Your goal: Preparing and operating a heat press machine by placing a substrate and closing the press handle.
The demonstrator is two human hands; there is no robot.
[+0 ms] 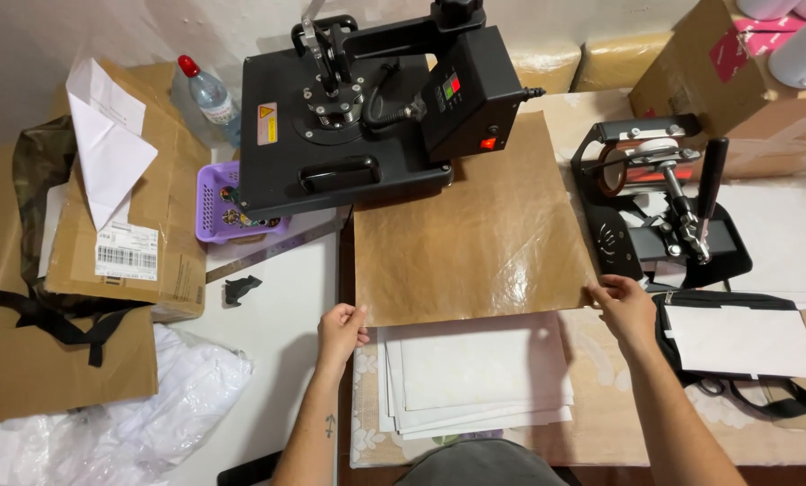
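Brown non-stick sheet [470,229] lies on the press bed, both near corners pinched: left hand [341,331], right hand [626,306]. Step: positioning the sheet. Next calls for 2 hands moving evenly, clear of the swung-aside heat platen [349,117].

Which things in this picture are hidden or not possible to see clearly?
Head view:
- Lower platen of the heat press: covered by the brown sheet that the left hand and right hand hold.
- White sheets: far ends under the brown sheet.
- Purple basket: contents too small, partly behind the press.

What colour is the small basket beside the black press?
The basket is purple, with a perforated wall; the head view shows it.
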